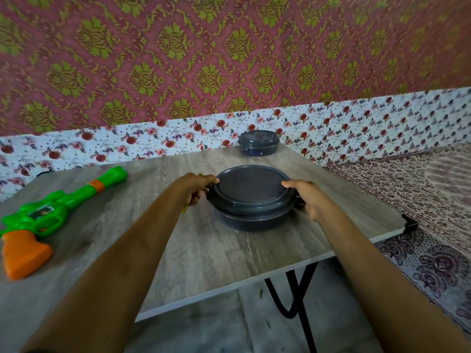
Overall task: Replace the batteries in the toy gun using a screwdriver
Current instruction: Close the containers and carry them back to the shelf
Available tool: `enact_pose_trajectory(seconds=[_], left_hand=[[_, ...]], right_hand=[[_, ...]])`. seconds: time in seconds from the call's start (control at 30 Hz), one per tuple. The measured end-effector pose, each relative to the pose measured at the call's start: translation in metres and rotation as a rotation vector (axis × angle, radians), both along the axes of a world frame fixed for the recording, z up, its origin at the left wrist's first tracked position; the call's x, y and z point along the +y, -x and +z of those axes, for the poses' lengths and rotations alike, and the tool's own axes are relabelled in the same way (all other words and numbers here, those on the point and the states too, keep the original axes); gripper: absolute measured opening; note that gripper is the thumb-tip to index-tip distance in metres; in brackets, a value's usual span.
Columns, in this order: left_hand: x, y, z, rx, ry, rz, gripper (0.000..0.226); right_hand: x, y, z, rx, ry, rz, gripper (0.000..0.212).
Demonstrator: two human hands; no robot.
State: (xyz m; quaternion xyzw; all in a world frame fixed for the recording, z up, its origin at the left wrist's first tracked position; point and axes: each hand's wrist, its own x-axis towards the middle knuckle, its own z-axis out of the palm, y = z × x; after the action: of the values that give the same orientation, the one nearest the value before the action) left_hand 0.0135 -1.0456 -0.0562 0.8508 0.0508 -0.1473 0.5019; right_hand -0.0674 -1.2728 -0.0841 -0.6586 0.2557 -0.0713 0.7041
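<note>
A green toy gun (58, 202) with an orange grip lies on the wooden table (216, 256) at the left, barrel pointing to the far right. In the middle of the table stands a round dark grey container (252, 197) with its lid on. My left hand (197, 188) grips the lid's left rim and my right hand (307, 196) grips its right rim. A thin yellow object (184, 209) peeks out under my left hand; I cannot tell what it is. No batteries are in sight.
A second, smaller dark grey lidded container (258, 143) stands at the table's far edge by the floral wall. The table's right edge has a black corner cap (410, 222); a patterned cloth surface (420, 200) lies beyond it. Black table legs (295, 296) show below.
</note>
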Motion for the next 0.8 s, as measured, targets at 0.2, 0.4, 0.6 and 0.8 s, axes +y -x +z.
enact_pose_trajectory(seconds=[0.2,0.4,0.6,0.8], left_hand=[[-0.018,-0.026,0.004,-0.022,-0.070,-0.014,0.045],[-0.025,-0.038,-0.008,0.004,0.071,0.002,0.032],[-0.026,-0.043,-0.013,0.010,0.154,0.005,0.025],[-0.019,-0.034,-0.008,-0.064,-0.014,-0.026,0.065]], right_hand=[[0.006,-0.023,0.014,0.022,-0.039,0.001,0.039],[0.005,-0.046,0.000,-0.020,0.027,-0.176,0.048],[0.001,-0.053,-0.004,-0.041,0.071,-0.217,0.044],[0.005,-0.033,0.004,-0.030,0.061,-0.111,0.063]])
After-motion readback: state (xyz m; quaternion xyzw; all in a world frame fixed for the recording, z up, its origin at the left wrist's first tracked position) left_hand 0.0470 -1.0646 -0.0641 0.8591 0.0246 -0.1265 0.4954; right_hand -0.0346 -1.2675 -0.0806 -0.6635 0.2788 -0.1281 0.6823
